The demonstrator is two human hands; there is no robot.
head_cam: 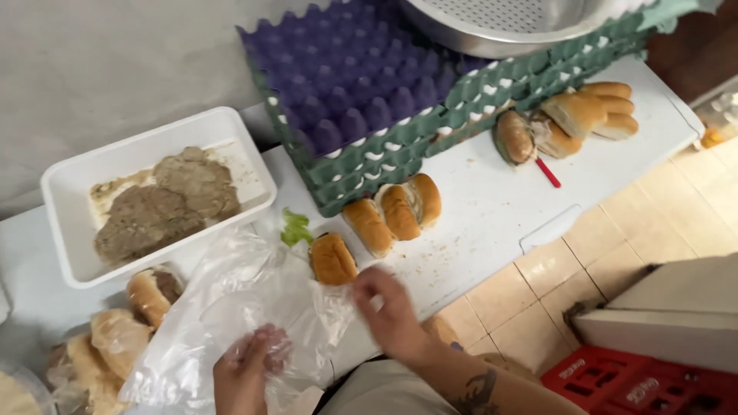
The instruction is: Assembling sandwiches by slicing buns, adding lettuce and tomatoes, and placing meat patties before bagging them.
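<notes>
Head view showed both hands gripping a clear plastic bag (pixel 231 307) low over the white tabletop (pixel 492 207): the left hand (pixel 246 373) pinched its near edge, the right hand (pixel 392 307) closed on its right side. A filled bun (pixel 332 259) lay touching the bag's far edge, with a white tray (pixel 69 192) of brown patties to the left.
</notes>
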